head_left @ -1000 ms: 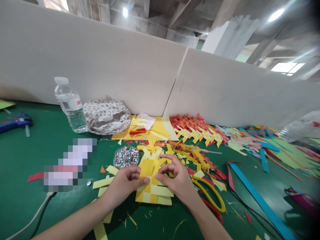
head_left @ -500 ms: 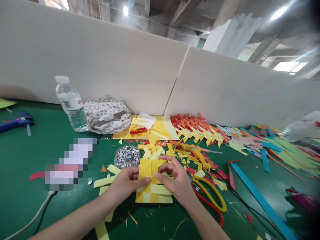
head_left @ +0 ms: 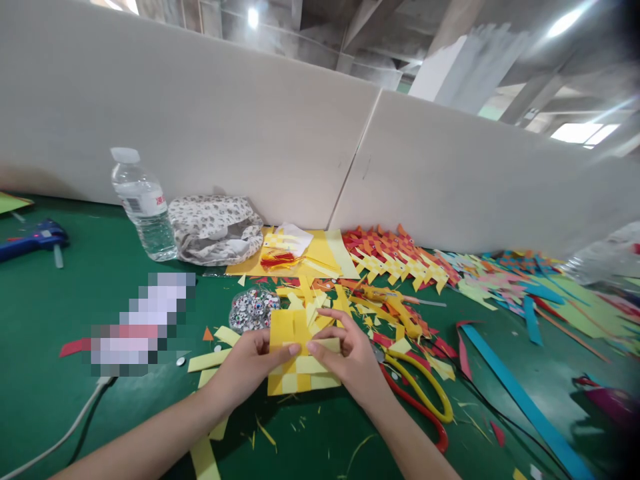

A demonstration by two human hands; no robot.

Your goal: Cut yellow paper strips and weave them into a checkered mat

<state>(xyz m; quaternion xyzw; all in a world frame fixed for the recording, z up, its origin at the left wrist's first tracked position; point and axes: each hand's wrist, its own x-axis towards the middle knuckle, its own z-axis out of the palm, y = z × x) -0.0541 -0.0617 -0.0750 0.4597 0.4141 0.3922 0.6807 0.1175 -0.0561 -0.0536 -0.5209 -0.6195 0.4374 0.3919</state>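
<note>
Between my two hands is a woven paper piece (head_left: 286, 327), made of a darker yellow slit sheet crossed by pale yellow strips. My left hand (head_left: 255, 360) pinches its left side, thumb on top and fingers behind. At the right, my right hand (head_left: 346, 357) closes thumb and fingers on a pale yellow strip (head_left: 327, 345) that sticks out of the weave. Lower rows show a checker pattern. Just beyond lie yellow paper scraps and a clear bag of googly eyes (head_left: 254, 309). Scissors (head_left: 423, 390) with red and yellow handles rest beside my right wrist.
A water bottle (head_left: 143, 207) and a patterned cloth bag (head_left: 215, 230) stand by the white partition (head_left: 240, 133). Woven paper fish (head_left: 400, 257) are piled behind a yellow glue gun (head_left: 395, 307). A blue glue gun (head_left: 37, 240) lies far left, a blue strip (head_left: 520, 397) at right.
The woven piece has shifted slightly left and up. The pale strip under my right hand now crosses higher on the sheet, above the earlier rows.
</note>
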